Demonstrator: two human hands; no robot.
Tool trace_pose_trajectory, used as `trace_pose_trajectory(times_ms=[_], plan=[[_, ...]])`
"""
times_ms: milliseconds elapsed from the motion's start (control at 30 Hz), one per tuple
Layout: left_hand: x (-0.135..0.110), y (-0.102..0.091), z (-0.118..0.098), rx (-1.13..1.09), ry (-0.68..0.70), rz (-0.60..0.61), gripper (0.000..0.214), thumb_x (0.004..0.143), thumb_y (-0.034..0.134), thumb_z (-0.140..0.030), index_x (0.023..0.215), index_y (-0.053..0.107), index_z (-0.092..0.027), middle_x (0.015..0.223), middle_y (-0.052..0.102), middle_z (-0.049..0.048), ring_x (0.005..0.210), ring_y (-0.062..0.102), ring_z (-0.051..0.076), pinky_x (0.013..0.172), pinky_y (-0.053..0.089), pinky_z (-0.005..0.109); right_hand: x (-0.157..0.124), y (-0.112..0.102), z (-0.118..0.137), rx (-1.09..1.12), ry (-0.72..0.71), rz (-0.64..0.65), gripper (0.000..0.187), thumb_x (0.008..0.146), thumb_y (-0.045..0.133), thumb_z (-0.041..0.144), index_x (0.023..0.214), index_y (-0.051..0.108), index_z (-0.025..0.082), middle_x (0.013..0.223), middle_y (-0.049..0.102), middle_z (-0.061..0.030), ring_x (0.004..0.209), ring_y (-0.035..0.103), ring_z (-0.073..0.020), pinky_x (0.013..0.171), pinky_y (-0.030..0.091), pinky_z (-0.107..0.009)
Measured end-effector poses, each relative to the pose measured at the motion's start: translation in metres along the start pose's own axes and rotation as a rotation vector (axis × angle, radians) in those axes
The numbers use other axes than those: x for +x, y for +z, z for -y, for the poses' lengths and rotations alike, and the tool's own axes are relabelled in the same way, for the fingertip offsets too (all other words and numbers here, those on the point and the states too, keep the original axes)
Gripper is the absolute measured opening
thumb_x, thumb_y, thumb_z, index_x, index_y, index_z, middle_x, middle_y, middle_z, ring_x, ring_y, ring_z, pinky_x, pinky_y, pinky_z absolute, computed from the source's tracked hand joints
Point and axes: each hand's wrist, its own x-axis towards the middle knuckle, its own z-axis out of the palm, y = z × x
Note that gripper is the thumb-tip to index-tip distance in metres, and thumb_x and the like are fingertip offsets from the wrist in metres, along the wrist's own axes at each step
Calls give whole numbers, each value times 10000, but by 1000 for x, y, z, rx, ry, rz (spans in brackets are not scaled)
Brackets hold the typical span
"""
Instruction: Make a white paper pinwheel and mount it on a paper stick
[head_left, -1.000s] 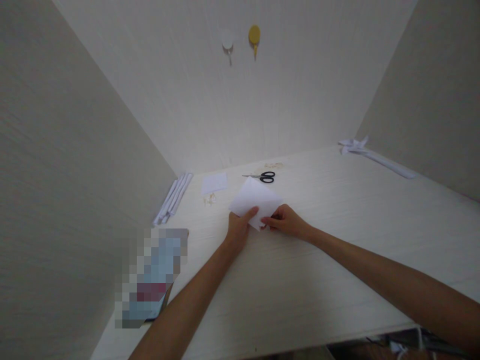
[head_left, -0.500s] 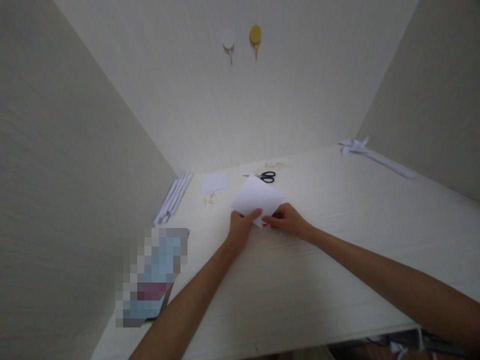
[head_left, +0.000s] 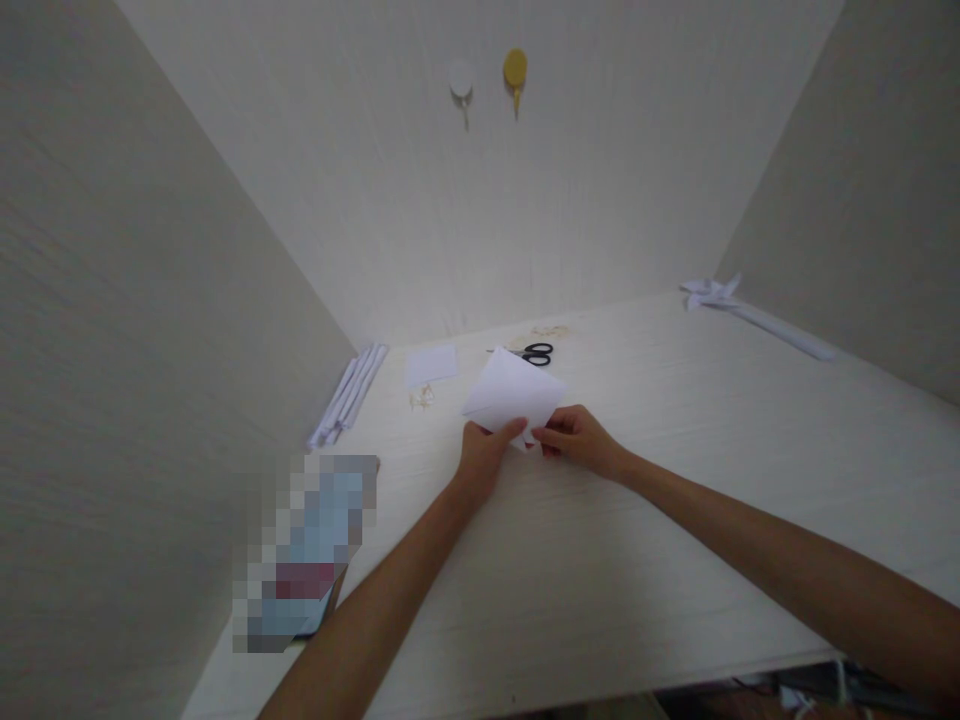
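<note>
A white sheet of paper (head_left: 511, 388) is held up over the table, one corner pointing away from me. My left hand (head_left: 484, 452) grips its near left part, thumb on top and fingers underneath. With its fingers pinched, my right hand (head_left: 576, 438) holds the near right edge close to the bottom corner. Just beyond the paper lie scissors (head_left: 538, 353) with black handles, their blades partly hidden by the sheet. A second white sheet (head_left: 431, 366) lies flat to the left, and small thin pale pieces (head_left: 421, 398) lie just in front of it.
Rolled white paper tubes (head_left: 349, 395) lie along the left wall. At the far right is a long paper roll (head_left: 780, 330) with a folded paper shape (head_left: 711, 291) at its end. A pixelated flat object (head_left: 319, 550) lies left of my forearm. Two hooks, white (head_left: 461, 80) and yellow (head_left: 515, 70), hang behind.
The paper's near corner has been bent up slightly between my hands. My right fingers have shifted a little along the edge. The left hand keeps its grip.
</note>
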Motion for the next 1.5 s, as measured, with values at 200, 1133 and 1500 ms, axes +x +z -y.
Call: trace_pose_trajectory(times_ms=[200,1133,1500], plan=[[2,-1,2,-8,44,7,231,555,680,-266,715,635,-105,694,658,53,612,582,152,615,459,278,1,0,-2,-86,-30,40,280,693,539,370,647,632,110,447,506,21,406,429,-57,410,309,-181],[1,-1,1,-33,5,-38,294,534,698,-255,775,634,-99,798,663,82,675,588,165,624,465,277,-1,1,1,-160,-75,20,225,606,633,334,575,590,116,464,521,13,413,411,-58,385,301,-176],[2,-1,3,-37,12,-28,289,533,696,-248,778,635,-107,790,659,71,671,591,165,650,464,300,-1,3,2,-201,-60,22,218,643,600,327,586,602,117,477,524,8,428,421,-64,384,294,-176]])
